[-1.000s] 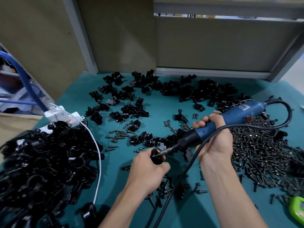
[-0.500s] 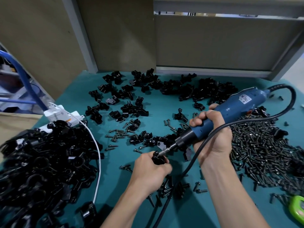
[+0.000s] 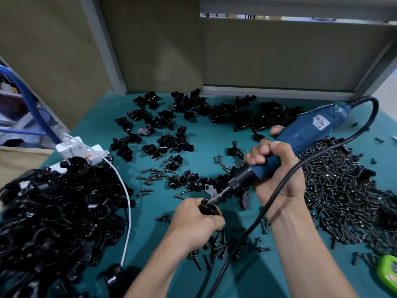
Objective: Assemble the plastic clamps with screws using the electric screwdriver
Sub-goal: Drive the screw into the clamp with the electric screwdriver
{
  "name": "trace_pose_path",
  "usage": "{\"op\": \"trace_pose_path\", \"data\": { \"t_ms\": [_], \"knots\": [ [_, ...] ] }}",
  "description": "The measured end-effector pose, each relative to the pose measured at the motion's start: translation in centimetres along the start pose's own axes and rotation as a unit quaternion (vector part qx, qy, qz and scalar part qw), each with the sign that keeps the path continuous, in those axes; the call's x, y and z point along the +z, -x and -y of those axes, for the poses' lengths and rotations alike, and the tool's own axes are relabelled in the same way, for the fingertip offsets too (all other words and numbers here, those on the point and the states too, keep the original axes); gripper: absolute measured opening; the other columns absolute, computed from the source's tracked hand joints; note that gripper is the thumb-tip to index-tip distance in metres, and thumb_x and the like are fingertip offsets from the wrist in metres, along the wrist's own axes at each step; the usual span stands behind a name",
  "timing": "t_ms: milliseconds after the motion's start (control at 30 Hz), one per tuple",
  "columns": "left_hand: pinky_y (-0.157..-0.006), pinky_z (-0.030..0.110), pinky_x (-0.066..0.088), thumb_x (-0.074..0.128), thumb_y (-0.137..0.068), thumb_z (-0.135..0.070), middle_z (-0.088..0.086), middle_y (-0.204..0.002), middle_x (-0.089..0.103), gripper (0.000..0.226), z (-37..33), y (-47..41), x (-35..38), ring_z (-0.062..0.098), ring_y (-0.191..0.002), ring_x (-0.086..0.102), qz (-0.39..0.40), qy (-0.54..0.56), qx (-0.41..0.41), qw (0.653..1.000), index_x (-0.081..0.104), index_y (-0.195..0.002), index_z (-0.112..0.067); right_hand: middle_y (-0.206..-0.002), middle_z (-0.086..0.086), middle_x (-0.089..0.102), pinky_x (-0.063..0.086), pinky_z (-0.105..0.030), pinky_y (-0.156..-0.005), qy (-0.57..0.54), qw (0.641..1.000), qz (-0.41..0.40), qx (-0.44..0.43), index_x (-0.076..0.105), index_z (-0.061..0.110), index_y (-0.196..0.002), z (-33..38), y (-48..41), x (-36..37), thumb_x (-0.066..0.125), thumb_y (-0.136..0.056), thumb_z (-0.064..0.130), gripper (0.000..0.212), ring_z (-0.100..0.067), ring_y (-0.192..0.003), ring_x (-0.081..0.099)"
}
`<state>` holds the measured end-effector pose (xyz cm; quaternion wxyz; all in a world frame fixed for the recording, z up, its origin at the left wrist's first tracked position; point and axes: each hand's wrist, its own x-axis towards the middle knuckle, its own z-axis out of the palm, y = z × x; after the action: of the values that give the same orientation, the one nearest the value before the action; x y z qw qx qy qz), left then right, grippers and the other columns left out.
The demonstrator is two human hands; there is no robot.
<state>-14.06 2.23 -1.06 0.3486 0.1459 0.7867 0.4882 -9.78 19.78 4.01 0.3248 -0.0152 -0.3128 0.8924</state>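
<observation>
— Where's the clamp [image 3: 207,208]?
— Near centre of the table [image 3: 206,145]; my left hand [image 3: 193,222] has its grip curled round it.
— Right hand [image 3: 277,173]?
— Grip wrapped round the electric screwdriver [image 3: 305,134], bit on the clamp, screws [image 3: 343,190] piled right.

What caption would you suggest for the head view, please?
Right hand holds the screwdriver with its bit on a clamp gripped in the left hand, beside a screw pile.

An assembly workshop — bulk screws [image 3: 335,190] and clamp parts [image 3: 53,211] heaped on a bench [image 3: 247,276].
</observation>
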Motion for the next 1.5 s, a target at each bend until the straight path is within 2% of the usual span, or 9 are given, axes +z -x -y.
{"op": "trace_pose_path", "data": {
  "t_ms": [167,400,667,800,933,1067,1167,1333,1500],
  "knots": [
    [-0.042,0.02,0.033,0.069,-0.061,-0.016,-0.009,-0.05,0.054,0.007,0.1,-0.1,-0.4,0.012,-0.042,0.044,0.012,-0.029,-0.001,1.0,0.07,-0.068,-0.016,-0.063,0.004,0.05,0.043,-0.023,-0.055,-0.006,0.998,0.065,-0.003,0.052,0.019,-0.103,-0.2,-0.4,-0.3,0.043,-0.084,0.0,0.028,-0.009,-0.05,0.046],
    [-0.036,0.019,0.035,0.072,-0.073,-0.015,-0.012,-0.048,0.056,0.008,-0.1,-0.9,-0.7,0.007,-0.036,0.046,-0.098,-0.088,0.02,0.991,0.067,-0.073,-0.022,-0.064,0.004,0.049,0.043,-0.023,-0.059,-0.051,0.998,-0.042,-0.007,0.054,0.019,-0.094,-1.1,-0.5,-1.0,0.041,-0.089,0.001,0.023,-0.01,-0.053,0.045],
    [-0.036,0.019,0.037,0.074,-0.079,-0.013,-0.004,-0.058,0.063,0.013,0.2,-0.5,0.5,0.004,-0.034,0.047,-0.14,-0.087,0.039,0.986,0.065,-0.077,-0.023,-0.065,0.002,0.048,0.043,-0.024,-0.057,-0.053,0.996,-0.067,-0.016,0.051,0.018,-0.092,-0.9,-0.5,-1.1,0.038,-0.092,-0.002,0.024,-0.011,-0.053,0.044],
    [-0.034,0.016,0.034,0.075,-0.082,-0.019,-0.006,-0.05,0.061,0.035,0.0,-0.4,0.5,0.005,-0.033,0.047,-0.176,-0.133,0.044,0.974,0.069,-0.116,-0.011,-0.063,0.002,0.049,0.044,-0.024,-0.056,-0.065,0.993,-0.094,-0.014,0.051,0.017,-0.091,-1.1,-0.5,-0.9,0.037,-0.094,-0.003,0.026,-0.011,-0.051,0.045],
    [-0.038,0.013,0.034,0.077,-0.085,-0.028,-0.007,-0.044,0.055,0.046,-0.2,0.0,0.8,0.004,-0.033,0.048,-0.193,-0.179,0.033,0.964,0.065,-0.127,-0.011,-0.064,0.001,0.049,0.045,-0.024,-0.055,-0.057,0.992,-0.113,-0.02,0.052,0.017,-0.091,-1.2,-0.3,-0.6,0.038,-0.095,-0.005,0.026,-0.012,-0.051,0.045],
    [-0.06,0.024,0.055,0.078,-0.088,-0.037,-0.007,-0.051,0.059,0.064,-0.3,0.1,1.1,0.006,-0.043,0.058,-0.237,-0.232,0.043,0.942,0.054,-0.145,-0.02,-0.064,0.0,0.049,0.045,-0.025,-0.055,-0.062,0.986,-0.15,-0.026,0.051,0.016,-0.09,-1.4,-0.3,-0.3,0.04,-0.095,-0.005,0.025,-0.013,-0.05,0.046],
    [-0.076,0.034,0.058,0.076,-0.089,-0.04,-0.007,-0.065,0.06,0.051,-0.5,0.2,1.3,0.015,-0.062,0.065,-0.268,-0.262,0.059,0.925,0.057,-0.133,-0.021,-0.066,-0.001,0.05,0.046,-0.025,-0.054,-0.063,0.98,-0.187,-0.026,0.052,0.015,-0.089,-1.4,-0.4,-0.3,0.044,-0.095,-0.005,0.023,-0.013,-0.051,0.047],
    [-0.061,0.031,0.04,0.081,-0.086,-0.031,-0.012,-0.07,0.047,0.031,-0.2,0.4,1.7,0.016,-0.06,0.048,-0.306,-0.311,0.123,0.891,0.06,-0.108,-0.021,-0.063,-0.001,0.053,0.046,-0.024,-0.052,-0.055,0.955,-0.293,-0.003,0.051,0.011,-0.081,-1.4,-0.5,-0.2,0.054,-0.093,-0.004,0.02,-0.012,-0.049,0.048],
    [-0.054,0.028,0.033,0.095,-0.066,-0.014,-0.012,-0.068,0.052,0.043,0.3,0.1,1.7,0.012,-0.056,0.038,-0.344,-0.322,0.195,0.86,0.063,-0.095,-0.018,-0.061,0.0,0.055,0.047,-0.024,-0.052,-0.052,0.937,-0.345,0.022,0.049,0.01,-0.086,-1.4,-0.5,-0.4,0.058,-0.093,-0.002,0.016,-0.011,-0.048,0.05]
  ]
}}
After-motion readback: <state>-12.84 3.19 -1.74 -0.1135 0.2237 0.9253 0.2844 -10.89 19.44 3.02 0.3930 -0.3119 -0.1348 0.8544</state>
